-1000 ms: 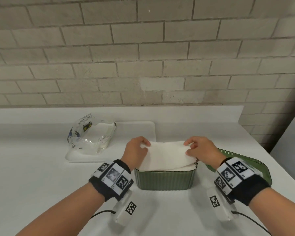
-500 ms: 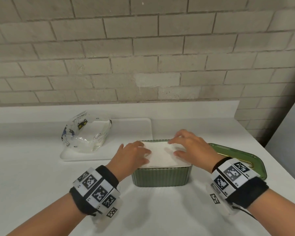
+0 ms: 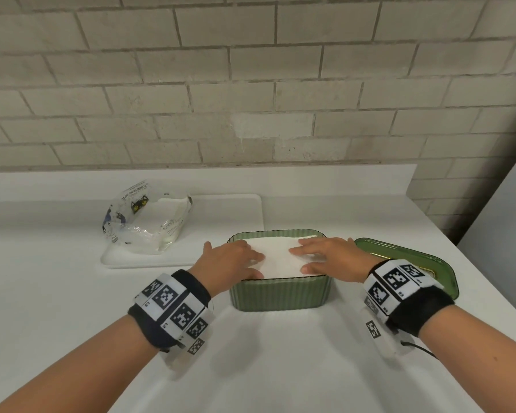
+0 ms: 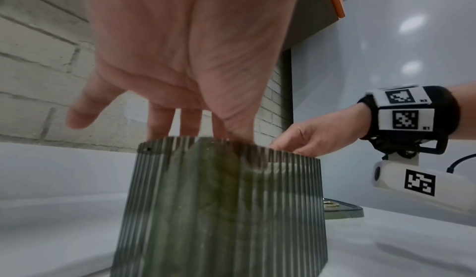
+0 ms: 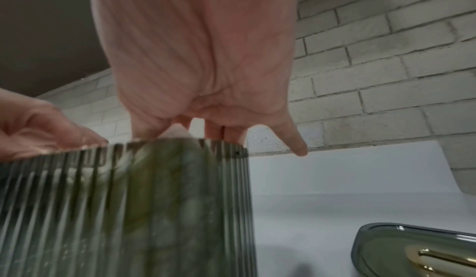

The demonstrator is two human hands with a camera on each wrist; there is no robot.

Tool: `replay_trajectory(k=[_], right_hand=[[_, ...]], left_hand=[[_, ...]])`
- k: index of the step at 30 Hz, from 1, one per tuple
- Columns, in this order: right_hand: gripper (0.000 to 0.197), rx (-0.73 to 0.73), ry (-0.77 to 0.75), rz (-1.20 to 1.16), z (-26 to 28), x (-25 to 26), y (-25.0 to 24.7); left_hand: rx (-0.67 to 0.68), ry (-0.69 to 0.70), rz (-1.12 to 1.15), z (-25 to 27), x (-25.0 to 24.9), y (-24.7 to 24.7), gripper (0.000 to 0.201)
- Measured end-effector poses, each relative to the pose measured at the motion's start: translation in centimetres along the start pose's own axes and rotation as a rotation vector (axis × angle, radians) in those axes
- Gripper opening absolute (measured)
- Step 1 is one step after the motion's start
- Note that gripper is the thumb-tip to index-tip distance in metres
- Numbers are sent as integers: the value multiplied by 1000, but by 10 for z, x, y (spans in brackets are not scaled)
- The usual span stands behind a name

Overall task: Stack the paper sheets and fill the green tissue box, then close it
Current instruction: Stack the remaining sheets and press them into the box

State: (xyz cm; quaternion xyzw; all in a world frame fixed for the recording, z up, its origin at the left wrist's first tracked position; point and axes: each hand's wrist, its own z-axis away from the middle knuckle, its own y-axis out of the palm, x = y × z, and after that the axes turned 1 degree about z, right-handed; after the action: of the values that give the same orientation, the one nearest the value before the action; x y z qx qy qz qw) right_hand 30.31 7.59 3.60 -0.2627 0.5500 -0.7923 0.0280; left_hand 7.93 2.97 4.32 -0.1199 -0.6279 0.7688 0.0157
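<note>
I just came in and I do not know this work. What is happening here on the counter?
A person is filling a green tissue box with a stack of white paper sheets. The left hand and the right hand lie flat on the sheets and press them down into the box. The green lid lies on the counter just right of the box, so the box is not closed yet. A clear plastic wrapper sits on a white tray behind, to the left.

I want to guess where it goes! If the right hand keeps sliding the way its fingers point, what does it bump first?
Probably the left hand. The right hand lies flat on the paper sheets, fingers pointing across toward it, with only bare paper between.
</note>
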Motion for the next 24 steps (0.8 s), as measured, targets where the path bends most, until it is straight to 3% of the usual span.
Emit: replay_trajectory(k=[3,7,10,14,24], right_hand=[[39,-74,-69,-83,0,-4,-7],[27,-260,-201,-130,7,1,-16],[26,-201,-218,-164,10,3,-15],[30,-77,-155,-201,10,2,-16],[8,-56,-157,-208,12,-6,-17]], left_hand=[[-44,76,31,-2,4,-2,55],[-77,241,181,-8,2,-4,45],[-39,312,277,-12,0,-1,41],[29,303,261,-17,-3,1,41],[-26,322,236,-26,-4,3,32]])
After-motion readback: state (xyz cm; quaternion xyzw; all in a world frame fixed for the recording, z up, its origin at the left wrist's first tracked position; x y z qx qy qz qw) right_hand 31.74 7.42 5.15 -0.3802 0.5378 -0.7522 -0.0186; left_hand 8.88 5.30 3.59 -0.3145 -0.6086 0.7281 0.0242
